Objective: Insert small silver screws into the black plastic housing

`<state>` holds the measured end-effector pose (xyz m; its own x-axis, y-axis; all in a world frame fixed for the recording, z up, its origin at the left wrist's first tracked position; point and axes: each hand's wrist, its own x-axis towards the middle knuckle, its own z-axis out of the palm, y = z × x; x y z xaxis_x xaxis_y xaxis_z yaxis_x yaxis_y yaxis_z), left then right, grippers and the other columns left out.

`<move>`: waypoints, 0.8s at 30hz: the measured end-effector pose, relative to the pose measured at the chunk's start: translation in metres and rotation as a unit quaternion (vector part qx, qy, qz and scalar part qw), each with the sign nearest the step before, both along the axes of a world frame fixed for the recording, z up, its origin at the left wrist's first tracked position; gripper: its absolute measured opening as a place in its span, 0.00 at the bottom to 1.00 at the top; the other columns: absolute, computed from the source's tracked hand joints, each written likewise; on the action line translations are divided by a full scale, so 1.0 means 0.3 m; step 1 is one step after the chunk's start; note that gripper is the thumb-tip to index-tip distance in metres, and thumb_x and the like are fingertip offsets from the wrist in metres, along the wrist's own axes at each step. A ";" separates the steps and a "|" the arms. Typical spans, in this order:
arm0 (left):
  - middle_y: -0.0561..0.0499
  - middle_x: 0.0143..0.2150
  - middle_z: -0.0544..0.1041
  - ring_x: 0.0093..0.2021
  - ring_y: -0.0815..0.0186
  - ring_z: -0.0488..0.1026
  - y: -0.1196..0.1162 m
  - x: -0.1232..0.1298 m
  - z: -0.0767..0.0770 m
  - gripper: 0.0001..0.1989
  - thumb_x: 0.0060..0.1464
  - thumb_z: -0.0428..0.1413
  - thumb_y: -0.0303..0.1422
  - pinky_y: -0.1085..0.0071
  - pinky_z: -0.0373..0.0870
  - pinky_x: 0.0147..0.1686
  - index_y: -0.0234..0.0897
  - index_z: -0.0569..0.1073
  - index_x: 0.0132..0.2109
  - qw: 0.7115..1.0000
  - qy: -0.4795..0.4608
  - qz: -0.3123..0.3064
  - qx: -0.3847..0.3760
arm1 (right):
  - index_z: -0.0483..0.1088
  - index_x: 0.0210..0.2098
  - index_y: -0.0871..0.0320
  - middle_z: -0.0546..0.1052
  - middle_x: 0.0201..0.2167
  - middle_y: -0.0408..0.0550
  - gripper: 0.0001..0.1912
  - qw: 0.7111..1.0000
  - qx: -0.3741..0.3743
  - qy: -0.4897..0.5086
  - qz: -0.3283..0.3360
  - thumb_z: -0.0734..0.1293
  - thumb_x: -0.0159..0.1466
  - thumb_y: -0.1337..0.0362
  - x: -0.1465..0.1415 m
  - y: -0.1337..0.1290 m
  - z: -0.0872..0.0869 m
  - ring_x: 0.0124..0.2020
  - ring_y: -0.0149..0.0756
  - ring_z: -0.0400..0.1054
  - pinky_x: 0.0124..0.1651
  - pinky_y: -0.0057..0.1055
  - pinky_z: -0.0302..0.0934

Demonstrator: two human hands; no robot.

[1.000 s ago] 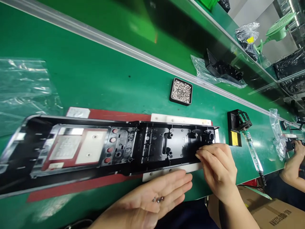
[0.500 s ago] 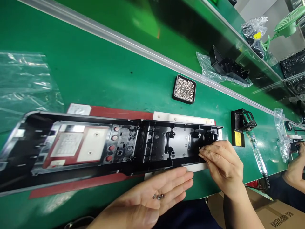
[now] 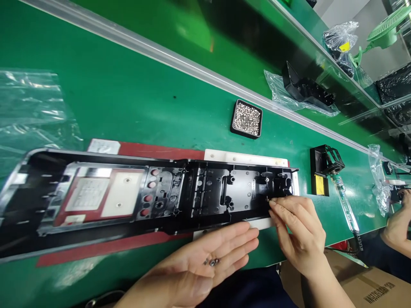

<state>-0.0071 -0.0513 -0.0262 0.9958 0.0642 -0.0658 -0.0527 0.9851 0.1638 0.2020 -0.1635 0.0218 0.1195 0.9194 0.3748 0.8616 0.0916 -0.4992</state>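
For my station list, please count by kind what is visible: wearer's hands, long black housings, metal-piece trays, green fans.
Palm-up hand and hand with bunched fingers: 2
Long black housing: 1
Metal-piece tray: 1
Green fan: 1
Total: 5

Left of the pale green plastic fan (image 3: 385,31) is a crinkly clear plastic bag (image 3: 339,33), maybe with something black inside.

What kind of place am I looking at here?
Probably a factory assembly bench: a long black plastic housing lies on a red-and-white base, a small tray holds many tiny metal parts, and another person's hand shows farther along the green bench.
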 end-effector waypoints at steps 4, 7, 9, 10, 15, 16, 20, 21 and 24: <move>0.46 0.69 0.61 0.71 0.53 0.49 0.001 0.001 0.000 0.28 0.60 0.54 0.34 0.64 0.51 0.69 0.38 0.63 0.66 1.000 0.003 0.001 -0.002 | 0.67 0.57 0.67 0.66 0.48 0.57 0.16 1.000 0.012 0.000 -0.011 0.58 0.74 0.83 -0.005 -0.004 -0.017 0.44 0.52 0.64 0.44 0.45 0.59; 0.46 0.70 0.60 0.72 0.53 0.47 -0.002 -0.003 -0.006 0.29 0.60 0.55 0.36 0.64 0.50 0.70 0.37 0.61 0.67 1.000 0.017 -0.004 -0.002 | 0.64 0.60 0.69 0.64 0.50 0.61 0.13 0.999 -0.015 -0.036 0.000 0.53 0.82 0.78 -0.007 -0.016 -0.016 0.45 0.56 0.63 0.45 0.48 0.57; 0.46 0.70 0.60 0.72 0.53 0.47 -0.003 -0.005 -0.009 0.29 0.60 0.56 0.36 0.64 0.50 0.70 0.37 0.61 0.67 1.000 0.019 -0.002 -0.002 | 0.63 0.60 0.71 0.63 0.52 0.63 0.14 0.997 -0.033 -0.072 0.012 0.49 0.87 0.73 -0.009 -0.026 -0.011 0.46 0.58 0.62 0.45 0.49 0.55; 0.45 0.70 0.60 0.72 0.53 0.48 -0.003 -0.005 -0.010 0.29 0.60 0.56 0.36 0.63 0.50 0.70 0.38 0.62 0.67 1.000 0.017 0.000 0.000 | 0.62 0.61 0.73 0.62 0.52 0.64 0.17 0.995 -0.042 -0.089 0.019 0.47 0.88 0.71 -0.011 -0.030 -0.009 0.46 0.59 0.62 0.45 0.49 0.55; 0.44 0.70 0.59 0.72 0.52 0.47 -0.003 -0.011 -0.014 0.30 0.60 0.56 0.36 0.62 0.50 0.70 0.37 0.61 0.67 1.000 0.027 0.000 0.003 | 0.60 0.60 0.80 0.60 0.54 0.69 0.22 0.988 -0.073 -0.127 0.052 0.40 0.85 0.76 -0.014 -0.034 -0.004 0.49 0.61 0.61 0.47 0.50 0.52; 0.44 0.70 0.59 0.72 0.52 0.47 -0.004 -0.013 -0.016 0.30 0.60 0.56 0.36 0.62 0.50 0.70 0.36 0.61 0.67 1.000 0.028 0.001 0.001 | 0.60 0.60 0.79 0.60 0.54 0.68 0.21 0.988 -0.077 -0.119 0.054 0.41 0.85 0.77 -0.012 -0.032 -0.003 0.49 0.60 0.61 0.47 0.50 0.52; 0.45 0.70 0.60 0.72 0.52 0.48 -0.004 -0.008 -0.016 0.29 0.60 0.54 0.35 0.62 0.50 0.70 0.36 0.61 0.67 1.000 0.018 0.009 0.004 | 0.64 0.59 0.70 0.63 0.51 0.61 0.19 0.999 -0.019 -0.022 0.012 0.53 0.73 0.82 -0.014 -0.034 0.009 0.47 0.54 0.63 0.45 0.45 0.57; 0.45 0.69 0.60 0.72 0.53 0.48 -0.002 -0.003 -0.011 0.29 0.60 0.54 0.35 0.62 0.50 0.70 0.36 0.62 0.67 1.000 0.014 0.009 0.009 | 0.65 0.59 0.68 0.64 0.50 0.61 0.21 1.000 0.006 0.001 -0.010 0.56 0.71 0.84 -0.021 -0.038 0.015 0.46 0.53 0.64 0.44 0.43 0.59; 0.47 0.68 0.63 0.71 0.53 0.50 0.010 0.010 0.016 0.28 0.59 0.54 0.34 0.59 0.48 0.70 0.39 0.63 0.66 0.999 0.009 0.004 0.031 | 0.70 0.56 0.67 0.66 0.45 0.59 0.20 0.997 0.045 0.052 -0.044 0.61 0.69 0.86 -0.062 -0.044 0.041 0.40 0.50 0.66 0.40 0.40 0.62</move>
<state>-0.0041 -0.0484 -0.0215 0.9940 0.0767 -0.0785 -0.0574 0.9727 0.2247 0.1835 -0.1768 0.0341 0.2412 0.8671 0.4359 0.8126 0.0651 -0.5792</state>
